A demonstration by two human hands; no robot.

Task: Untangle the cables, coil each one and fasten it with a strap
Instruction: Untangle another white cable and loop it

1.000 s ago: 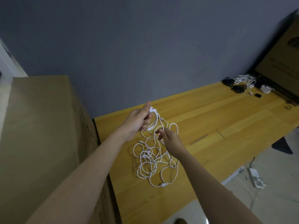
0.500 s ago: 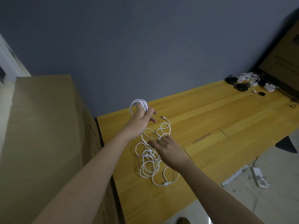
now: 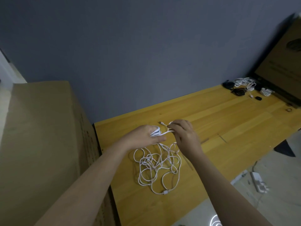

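Observation:
A tangle of white cables point(image 3: 156, 168) lies on the wooden table point(image 3: 211, 121) in front of me. My left hand point(image 3: 143, 137) holds a small coil of white cable point(image 3: 155, 132) wound around its fingers, just above the tangle. My right hand point(image 3: 184, 134) is beside it on the right and pinches the strand that runs from the coil. The cable's plug end point(image 3: 161, 122) sticks out behind both hands. A white connector point(image 3: 165, 192) rests at the tangle's near edge.
A large cardboard box point(image 3: 40, 144) stands against the table's left end. At the far right corner lie coiled white cables point(image 3: 244, 81), black cables point(image 3: 238, 91) and a small black item point(image 3: 258, 98). A power strip point(image 3: 259, 181) is on the floor.
My left hand has come down from its raised position to just above the tangle, with the coil still on it. My right hand has lifted off the tangle and taken hold of the strand beside the coil.

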